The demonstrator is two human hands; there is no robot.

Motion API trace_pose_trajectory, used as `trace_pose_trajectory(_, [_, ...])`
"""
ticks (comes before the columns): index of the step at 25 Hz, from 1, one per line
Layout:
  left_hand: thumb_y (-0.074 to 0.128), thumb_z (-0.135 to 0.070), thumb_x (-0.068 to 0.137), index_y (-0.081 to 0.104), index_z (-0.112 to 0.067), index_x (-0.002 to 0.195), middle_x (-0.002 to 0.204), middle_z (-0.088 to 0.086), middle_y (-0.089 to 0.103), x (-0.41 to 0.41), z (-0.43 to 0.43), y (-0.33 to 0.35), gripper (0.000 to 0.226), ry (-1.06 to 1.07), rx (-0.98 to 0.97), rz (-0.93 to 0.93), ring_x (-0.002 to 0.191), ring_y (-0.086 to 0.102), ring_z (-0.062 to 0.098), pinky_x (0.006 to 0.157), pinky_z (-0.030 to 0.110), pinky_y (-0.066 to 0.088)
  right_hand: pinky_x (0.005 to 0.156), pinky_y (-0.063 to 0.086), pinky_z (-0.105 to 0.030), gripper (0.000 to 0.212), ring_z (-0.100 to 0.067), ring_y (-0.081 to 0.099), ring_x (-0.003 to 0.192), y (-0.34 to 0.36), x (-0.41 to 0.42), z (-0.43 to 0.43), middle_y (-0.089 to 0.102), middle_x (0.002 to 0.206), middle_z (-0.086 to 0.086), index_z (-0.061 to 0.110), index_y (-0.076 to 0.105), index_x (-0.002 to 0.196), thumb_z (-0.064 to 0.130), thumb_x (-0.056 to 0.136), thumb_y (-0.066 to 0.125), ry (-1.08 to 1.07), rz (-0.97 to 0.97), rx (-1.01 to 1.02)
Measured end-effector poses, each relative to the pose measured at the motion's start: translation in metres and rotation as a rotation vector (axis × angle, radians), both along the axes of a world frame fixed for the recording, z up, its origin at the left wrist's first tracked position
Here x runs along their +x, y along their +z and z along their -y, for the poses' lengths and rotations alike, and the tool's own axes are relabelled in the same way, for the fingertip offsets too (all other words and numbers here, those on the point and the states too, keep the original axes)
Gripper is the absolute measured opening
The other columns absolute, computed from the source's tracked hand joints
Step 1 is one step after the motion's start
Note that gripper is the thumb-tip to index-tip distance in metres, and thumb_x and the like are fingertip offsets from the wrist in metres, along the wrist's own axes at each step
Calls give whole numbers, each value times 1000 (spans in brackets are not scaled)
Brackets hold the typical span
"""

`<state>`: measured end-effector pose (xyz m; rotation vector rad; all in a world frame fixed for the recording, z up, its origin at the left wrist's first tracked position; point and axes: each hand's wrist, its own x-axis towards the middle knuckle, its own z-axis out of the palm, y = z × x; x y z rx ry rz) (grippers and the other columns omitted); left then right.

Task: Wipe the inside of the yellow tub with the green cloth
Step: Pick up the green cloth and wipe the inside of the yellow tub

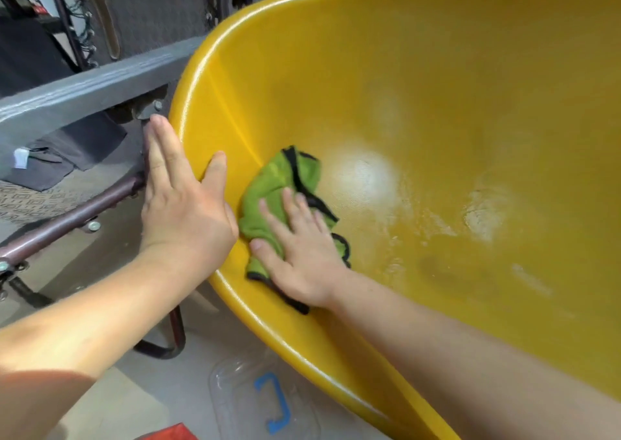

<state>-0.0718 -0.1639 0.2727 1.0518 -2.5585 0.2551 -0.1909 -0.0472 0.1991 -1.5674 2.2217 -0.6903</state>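
A large yellow tub point(453, 69) fills the right and centre of the view, tilted toward me. Its inner floor shows pale wet or scuffed patches. A green cloth point(268, 184) with black edging lies crumpled against the inner left wall. My right hand point(299, 254) presses flat on the cloth, fingers spread, pointing up and left. My left hand point(181, 197) grips the tub's left rim: the fingers lie along the outside and the thumb hooks over onto the inner wall.
A folding chair frame with a brown metal tube point(67, 217) and a grey bar point(84, 93) stands just left of the tub. On the floor below lie a clear plastic lid with a blue handle point(268, 402) and a red object point(168, 434).
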Motion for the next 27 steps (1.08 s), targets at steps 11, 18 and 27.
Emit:
trace_pose_trajectory(11, [40,-31,91,21,-15,160,170,20,-7,-44,-55,-40,74,-83,18,417,157,-14,35,127,49,-6,127,-10,-46,66,-16,-27,155,-18,-58,-48,-26,169,1,45,-8,161,65,102,14,-99,-96,271])
trace_pose_trajectory(18, [37,-34,88,22,-13,161,171,16,2,-55,-67,-47,77,-50,21,537,158,-4,35,127,49,-2,126,-14,-47,67,-21,-27,155,-16,-24,-124,-23,170,-3,40,-2,163,60,103,20,13,-73,325])
trace_pose_trajectory(27, [37,-30,87,23,-11,160,171,17,3,-53,-63,-50,77,-46,11,563,158,-3,35,127,50,-3,127,-9,-46,64,-17,-23,156,-29,-68,-102,-22,171,1,46,-3,162,64,102,15,-18,-176,353])
